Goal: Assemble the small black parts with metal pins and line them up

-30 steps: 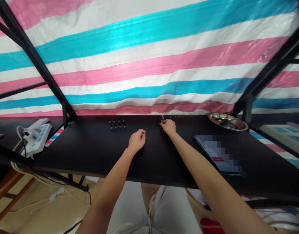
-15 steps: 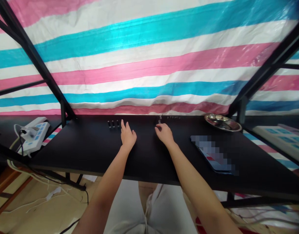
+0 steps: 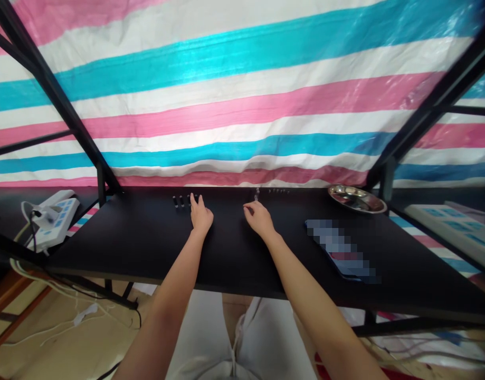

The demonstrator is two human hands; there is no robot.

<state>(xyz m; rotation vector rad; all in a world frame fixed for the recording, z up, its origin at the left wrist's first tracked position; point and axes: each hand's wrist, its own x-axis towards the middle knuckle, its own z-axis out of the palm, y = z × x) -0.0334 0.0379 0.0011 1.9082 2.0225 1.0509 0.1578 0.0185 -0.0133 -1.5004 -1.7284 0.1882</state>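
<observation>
My left hand point(image 3: 200, 215) lies stretched out on the black table point(image 3: 147, 237), fingers apart. Its fingertips touch the right end of a row of small black cylinders point(image 3: 181, 201) near the back edge, and they hide the last cylinder. My right hand point(image 3: 259, 218) rests on the table further right, fingers loosely bent, with nothing in them. Just behind it stands a tiny clear piece point(image 3: 257, 194), apart from the hand. A line of very small dark bits point(image 3: 279, 190) runs to the right of that piece.
A metal dish point(image 3: 357, 198) sits at the back right. A phone point(image 3: 341, 249) lies flat to the right of my right hand. White power strips sit on the left point(image 3: 54, 216) and right point(image 3: 450, 221). Black frame posts and a striped tarp stand behind.
My left hand opened from a loose fist and moved left and back to the black cylinders. My right hand let go of the tiny clear piece and drew back slightly.
</observation>
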